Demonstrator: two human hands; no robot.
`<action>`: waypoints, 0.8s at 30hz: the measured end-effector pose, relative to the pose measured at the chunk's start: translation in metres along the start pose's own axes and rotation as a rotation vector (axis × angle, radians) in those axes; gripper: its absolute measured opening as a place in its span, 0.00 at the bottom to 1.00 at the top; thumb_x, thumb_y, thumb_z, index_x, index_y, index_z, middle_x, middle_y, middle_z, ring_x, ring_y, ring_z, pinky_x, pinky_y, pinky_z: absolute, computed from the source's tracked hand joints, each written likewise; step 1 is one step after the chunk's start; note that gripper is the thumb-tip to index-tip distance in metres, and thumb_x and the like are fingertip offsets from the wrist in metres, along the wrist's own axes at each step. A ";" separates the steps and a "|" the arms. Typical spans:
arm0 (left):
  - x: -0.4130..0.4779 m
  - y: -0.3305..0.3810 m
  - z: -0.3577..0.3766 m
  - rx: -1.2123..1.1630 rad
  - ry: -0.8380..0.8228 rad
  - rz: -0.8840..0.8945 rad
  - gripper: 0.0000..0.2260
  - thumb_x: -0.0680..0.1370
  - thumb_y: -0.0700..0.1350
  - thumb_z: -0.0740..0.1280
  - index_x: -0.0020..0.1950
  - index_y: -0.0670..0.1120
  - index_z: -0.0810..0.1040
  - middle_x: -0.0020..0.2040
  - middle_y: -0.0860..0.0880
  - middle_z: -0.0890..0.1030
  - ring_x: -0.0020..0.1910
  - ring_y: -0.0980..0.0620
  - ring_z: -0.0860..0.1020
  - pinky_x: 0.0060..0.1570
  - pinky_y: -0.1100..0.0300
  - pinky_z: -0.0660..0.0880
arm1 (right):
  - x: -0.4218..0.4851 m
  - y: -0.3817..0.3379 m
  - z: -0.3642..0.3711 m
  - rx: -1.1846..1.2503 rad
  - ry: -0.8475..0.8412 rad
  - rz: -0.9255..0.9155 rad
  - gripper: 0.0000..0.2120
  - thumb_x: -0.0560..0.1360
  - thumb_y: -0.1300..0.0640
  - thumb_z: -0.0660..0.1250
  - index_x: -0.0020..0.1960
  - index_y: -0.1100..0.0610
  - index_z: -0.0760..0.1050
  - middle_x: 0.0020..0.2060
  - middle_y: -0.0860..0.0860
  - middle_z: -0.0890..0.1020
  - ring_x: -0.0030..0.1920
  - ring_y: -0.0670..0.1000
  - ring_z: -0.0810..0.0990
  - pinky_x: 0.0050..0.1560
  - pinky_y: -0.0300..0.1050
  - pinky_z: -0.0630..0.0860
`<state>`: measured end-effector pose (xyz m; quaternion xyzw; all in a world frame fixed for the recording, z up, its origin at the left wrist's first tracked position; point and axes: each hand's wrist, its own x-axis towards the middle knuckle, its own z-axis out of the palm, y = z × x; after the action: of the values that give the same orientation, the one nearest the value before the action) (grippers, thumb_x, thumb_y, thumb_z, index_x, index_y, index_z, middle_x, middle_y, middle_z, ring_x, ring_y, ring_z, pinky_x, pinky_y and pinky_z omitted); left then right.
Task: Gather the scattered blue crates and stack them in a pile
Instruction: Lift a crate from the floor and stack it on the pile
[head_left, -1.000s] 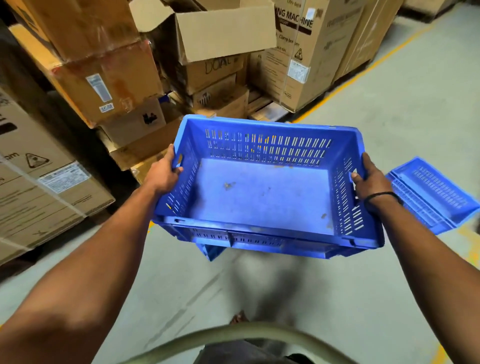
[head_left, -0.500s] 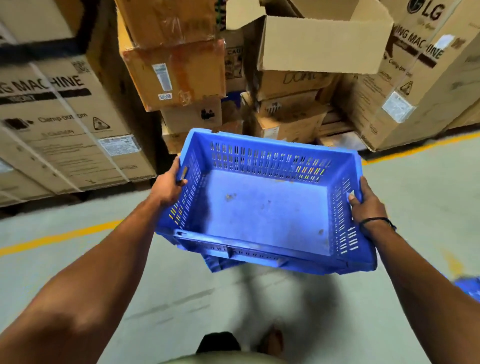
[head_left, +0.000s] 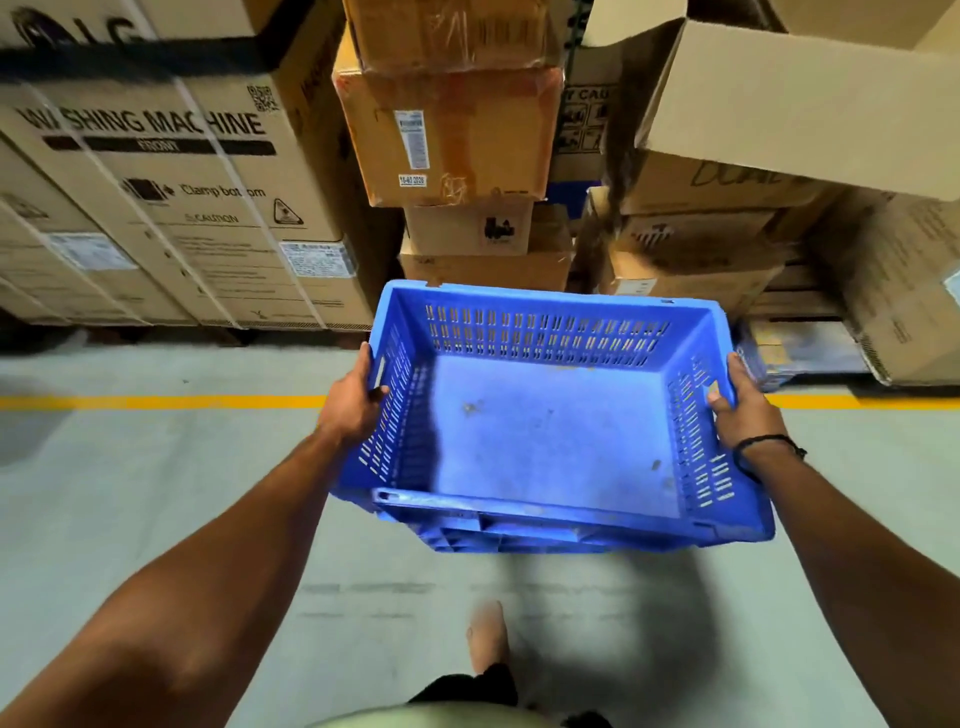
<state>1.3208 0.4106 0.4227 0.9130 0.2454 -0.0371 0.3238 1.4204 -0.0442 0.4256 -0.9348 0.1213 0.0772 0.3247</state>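
Partly hidden, fingers: left hand (head_left: 353, 402) shows only its thumb, hooked at the handle slot of the short wall. Its other fingers go round the outside, out of sight. Right hand (head_left: 743, 410) likewise: thumb on the inner face, fingers curled round the outer side, mostly covered.
Grip: both hands clamped on the blue crate (head_left: 545, 441), left at its 9 o'clock wall, right at its 3 o'clock wall.
Right wrist: thin black band (head_left: 769, 447).
Under the near rim: darker blue ribbed plastic at the crate's 6 o'clock. Cannot tell if it is this crate's own wall or another crate beneath.
Cut off: forearms run out of view at 7 and 5 o'clock. Open carton (head_left: 805, 104) at 1 o'clock is clipped by the top edge. Foot (head_left: 485, 639) at 6 o'clock, blurred.
Writing, large carton (head_left: 156, 182) at 10 o'clock: "WASHING MACHINE", "FRONT", "Clamp bottom", "CAUTION". Logo at the top corner is smeared; white stickers unreadable.
Writing, taped carton (head_left: 447, 135) at 12 o'clock: barcode label and a small numbered tag, digits uncertain.
Writing, toward 1 o'clock: "CAU", the rest covered. Marker scrawl under the open carton is illegible.
Crate look: bright blue plastic, rectangular, slotted walls, solid scuffed bottom with a few dirt specks.
Crate position: held off the floor (head_left: 156, 493) at centre of view, far rim toward the cartons at 12 o'clock. It covers part of the yellow line (head_left: 156, 401) that runs from 9 to 3 o'clock.
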 end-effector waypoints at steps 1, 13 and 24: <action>0.001 0.000 0.003 -0.015 0.003 -0.009 0.30 0.78 0.43 0.63 0.77 0.51 0.52 0.63 0.38 0.76 0.56 0.36 0.78 0.51 0.50 0.74 | 0.008 0.001 0.002 -0.009 -0.011 -0.005 0.28 0.79 0.56 0.61 0.76 0.47 0.56 0.68 0.61 0.71 0.63 0.66 0.72 0.62 0.53 0.68; -0.001 0.010 0.035 -0.093 0.036 -0.099 0.27 0.78 0.43 0.62 0.74 0.53 0.55 0.60 0.40 0.78 0.48 0.40 0.80 0.47 0.46 0.78 | 0.083 0.020 0.019 -0.077 -0.116 -0.081 0.29 0.79 0.55 0.60 0.76 0.45 0.53 0.71 0.61 0.67 0.67 0.66 0.69 0.67 0.57 0.65; 0.005 0.011 0.051 0.061 -0.004 -0.120 0.30 0.80 0.50 0.60 0.77 0.50 0.47 0.76 0.45 0.61 0.69 0.40 0.68 0.65 0.44 0.69 | 0.093 0.025 0.020 -0.185 -0.088 -0.113 0.29 0.80 0.55 0.59 0.77 0.47 0.52 0.59 0.69 0.76 0.55 0.69 0.75 0.54 0.54 0.71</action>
<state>1.3352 0.3744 0.3880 0.9060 0.2978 -0.0655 0.2936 1.5009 -0.0677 0.3749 -0.9618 0.0464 0.1104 0.2460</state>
